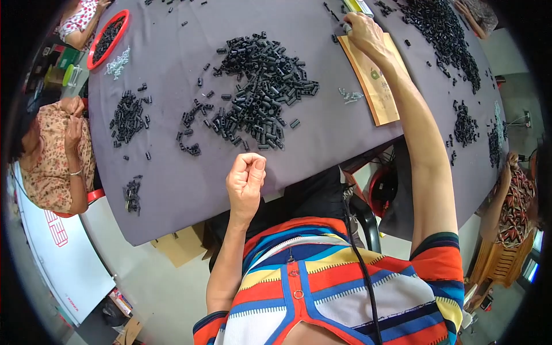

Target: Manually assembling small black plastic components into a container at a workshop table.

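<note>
Head view: the left hand (246, 181) hovers near the table's front edge, at six o'clock of a heap of black cylindrical plastic sleeves (261, 86); its fingers are curled in tight, the thumb laid against the index finger, and I cannot tell whether a small part hides inside; the heap itself lies toward twelve o'clock on the dark grey tablecloth (167, 43), loose sleeves scattered round it.

The right hand (367, 35) reaches to one o'clock, above the far end of a brown paper envelope (374, 86); its fingers are bent and narrow, with a small grey piece (347, 27) at their tips, though I cannot tell whether they grip it; a green-and-white packet (359, 7) lies just beyond; small metal springs (349, 96) are at three o'clock of the heap, just beside the envelope.

Toward ten o'clock are a smaller black pile (129, 118) and a red-rimmed tray (92, 65) of dark parts; at nine o'clock, a small cluster of dark parts (132, 195); near there sits a co-worker in a floral top (49, 138), hands raised together; toward two o'clock spreads a large black pile (445, 40); at three o'clock sits another co-worker in a patterned top (517, 201).
</note>
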Motion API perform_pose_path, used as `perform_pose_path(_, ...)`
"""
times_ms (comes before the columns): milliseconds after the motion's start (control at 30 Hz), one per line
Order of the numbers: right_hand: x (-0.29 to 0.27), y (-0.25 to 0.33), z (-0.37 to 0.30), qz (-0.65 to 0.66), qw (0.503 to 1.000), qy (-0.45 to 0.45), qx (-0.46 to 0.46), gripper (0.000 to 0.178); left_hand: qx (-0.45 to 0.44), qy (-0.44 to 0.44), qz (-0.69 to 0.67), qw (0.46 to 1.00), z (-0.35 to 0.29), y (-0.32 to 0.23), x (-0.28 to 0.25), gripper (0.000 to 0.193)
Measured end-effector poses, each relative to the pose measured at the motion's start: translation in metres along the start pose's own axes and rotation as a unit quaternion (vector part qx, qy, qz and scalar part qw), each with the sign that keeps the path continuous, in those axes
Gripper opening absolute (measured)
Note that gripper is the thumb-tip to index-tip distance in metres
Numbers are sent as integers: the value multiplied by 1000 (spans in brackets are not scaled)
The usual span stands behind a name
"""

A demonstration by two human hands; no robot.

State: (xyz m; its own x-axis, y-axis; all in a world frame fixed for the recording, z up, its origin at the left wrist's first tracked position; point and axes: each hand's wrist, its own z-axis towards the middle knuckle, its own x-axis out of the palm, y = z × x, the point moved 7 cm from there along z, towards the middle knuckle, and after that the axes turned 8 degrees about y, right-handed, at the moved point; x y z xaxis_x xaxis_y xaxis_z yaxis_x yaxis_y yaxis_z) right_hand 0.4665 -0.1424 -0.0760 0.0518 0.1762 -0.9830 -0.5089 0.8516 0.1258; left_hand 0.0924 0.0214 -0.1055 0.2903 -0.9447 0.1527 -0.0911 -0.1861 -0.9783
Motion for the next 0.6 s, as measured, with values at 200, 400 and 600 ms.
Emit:
perform_pose_path(200, 6, -8, 6, 9, 998, -61, -9, 32, -7, 1, -1, 1000, 1, -1, 3, 11)
perform_pose_path(400, -10, -4, -4, 86, 989, -117, -40, 17, -8, -5, 8, 1000, 1, -1, 2, 11)
perform_pose_path(600, -5, 35, -25, 34, 997, 28, -60, 27, -3, -7, 21, 1000, 1, -1, -1, 11)
